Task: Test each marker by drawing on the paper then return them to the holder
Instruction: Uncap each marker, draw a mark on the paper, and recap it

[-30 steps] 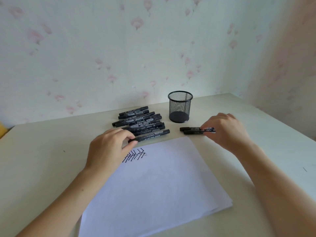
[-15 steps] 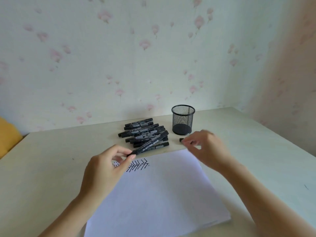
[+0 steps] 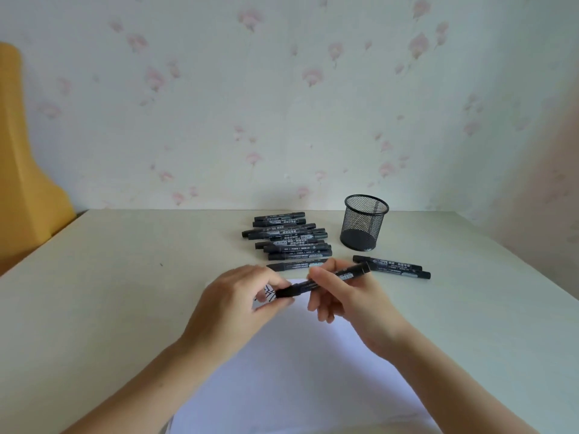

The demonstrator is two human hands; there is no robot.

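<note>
Head view: left hand (image 3: 233,303) pinches one end of a black marker (image 3: 322,281) and right hand (image 3: 347,292) grips its barrel, above the paper (image 3: 300,380). Strokes (image 3: 266,296) already mark the sheet. Two markers (image 3: 393,267) lie beside the mesh holder (image 3: 365,222), which appears empty. A pile (image 3: 286,239) waits; judged early.

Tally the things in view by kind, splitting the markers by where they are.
Markers in the pile: about 9; they overlap, so the count is not exact
Markers right of the holder: 2
Marker gripped by left hand and right hand: 1
Mesh holder: 1
Paper stack: 1
Total: about 14
</note>
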